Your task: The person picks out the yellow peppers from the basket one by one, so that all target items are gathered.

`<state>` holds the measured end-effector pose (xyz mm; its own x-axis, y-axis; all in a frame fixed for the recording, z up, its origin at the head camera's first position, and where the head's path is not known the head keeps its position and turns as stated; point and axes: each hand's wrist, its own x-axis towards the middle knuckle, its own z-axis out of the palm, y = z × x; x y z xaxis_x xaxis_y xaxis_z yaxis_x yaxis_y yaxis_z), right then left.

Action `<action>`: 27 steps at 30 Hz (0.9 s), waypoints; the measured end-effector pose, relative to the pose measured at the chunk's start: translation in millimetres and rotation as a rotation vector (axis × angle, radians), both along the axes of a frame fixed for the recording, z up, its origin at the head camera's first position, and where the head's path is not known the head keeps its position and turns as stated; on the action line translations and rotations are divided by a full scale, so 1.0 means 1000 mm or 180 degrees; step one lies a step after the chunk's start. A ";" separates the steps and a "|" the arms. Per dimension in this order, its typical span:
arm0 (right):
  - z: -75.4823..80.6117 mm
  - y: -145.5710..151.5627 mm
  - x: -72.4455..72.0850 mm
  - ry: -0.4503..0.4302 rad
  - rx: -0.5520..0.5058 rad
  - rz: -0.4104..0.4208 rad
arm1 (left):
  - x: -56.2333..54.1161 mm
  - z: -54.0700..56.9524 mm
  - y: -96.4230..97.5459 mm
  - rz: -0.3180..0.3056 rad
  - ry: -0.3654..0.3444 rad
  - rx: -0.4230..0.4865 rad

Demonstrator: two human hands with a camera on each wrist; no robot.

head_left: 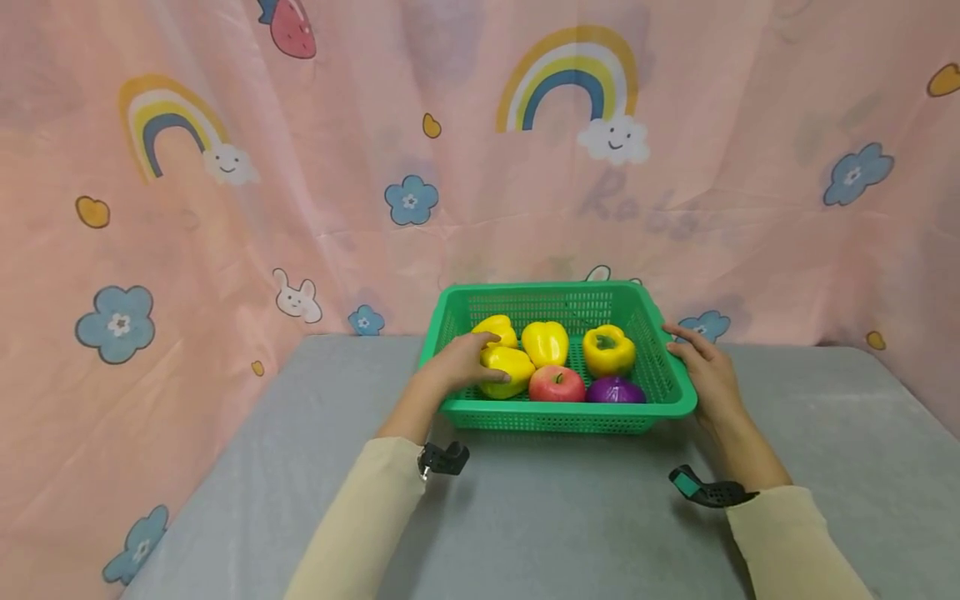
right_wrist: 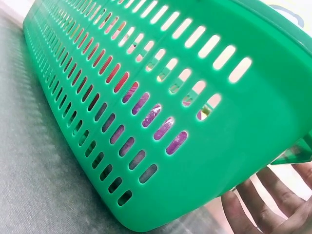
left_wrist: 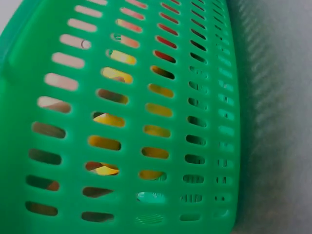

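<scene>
My left hand [head_left: 459, 364] reaches over the left rim of a green plastic basket [head_left: 558, 409]. It grips the front-left yellow bell pepper [head_left: 510, 367], with thumb and fingers on either side. Another yellow pepper [head_left: 497, 327] lies just behind, and a third [head_left: 546, 343] beside that. A red apple [head_left: 557, 384] and a purple onion-like vegetable [head_left: 615, 390] sit along the front wall, with one more yellow pepper [head_left: 608, 351] at the right. Outside the right end, my right hand [head_left: 708, 377] touches the basket with extended fingers [right_wrist: 279, 192]. In the left wrist view the basket wall mostly hides the left hand.
The basket stands on a grey table [head_left: 555, 517], near its far edge. Behind hangs a pink curtain [head_left: 480, 242] printed with rainbows and flowers. Black straps with camera mounts [head_left: 444, 458] sit on both wrists, below pale sleeves [head_left: 367, 512].
</scene>
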<state>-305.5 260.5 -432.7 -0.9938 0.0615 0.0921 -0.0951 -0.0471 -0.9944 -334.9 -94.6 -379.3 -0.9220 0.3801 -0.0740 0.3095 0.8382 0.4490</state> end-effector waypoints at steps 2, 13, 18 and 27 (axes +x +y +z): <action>0.000 0.000 0.000 0.0021 -0.0060 -0.0005 | -0.001 -0.002 0.001 -0.0044 -0.0032 -0.0032; -0.002 -0.001 -0.002 0.0052 -0.0174 -0.0030 | 0.000 -0.005 0.001 -0.0061 -0.0234 -0.0091; -0.002 0.001 0.000 0.0041 -0.0192 -0.0035 | -0.001 -0.005 0.003 0.0070 -0.0051 0.0335; 0.000 -0.002 -0.001 -0.0012 -0.0113 -0.0085 | 0.001 -0.005 0.002 0.0103 0.0148 0.0620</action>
